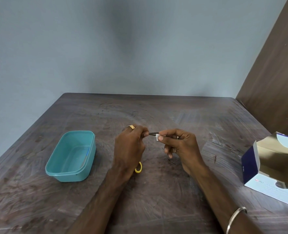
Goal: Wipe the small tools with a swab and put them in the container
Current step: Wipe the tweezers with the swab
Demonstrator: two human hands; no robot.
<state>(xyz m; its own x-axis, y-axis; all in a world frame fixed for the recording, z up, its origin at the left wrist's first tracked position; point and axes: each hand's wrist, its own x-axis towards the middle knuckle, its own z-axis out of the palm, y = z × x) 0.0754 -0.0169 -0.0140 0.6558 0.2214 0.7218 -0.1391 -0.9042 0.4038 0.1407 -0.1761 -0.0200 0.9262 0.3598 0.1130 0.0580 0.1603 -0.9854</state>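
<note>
Left hand (131,141) fingers (145,133) pinch a thin dark tool (153,133); right hand (178,146) fingers (161,138) clamp a white swab (157,137) round it. Teal container (70,156) left of both, on the table (156,112).

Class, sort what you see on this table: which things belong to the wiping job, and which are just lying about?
Part of the job:
- thin dark tool, held by the left hand
- white swab, pinched on it by the right hand
- teal container

Lying about:
- opened box
- yellow loop, partly hidden; purpose unclear

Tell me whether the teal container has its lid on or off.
Off. The teal container sits open-topped on the table, its inner floor visible; no lid is in view.
</note>
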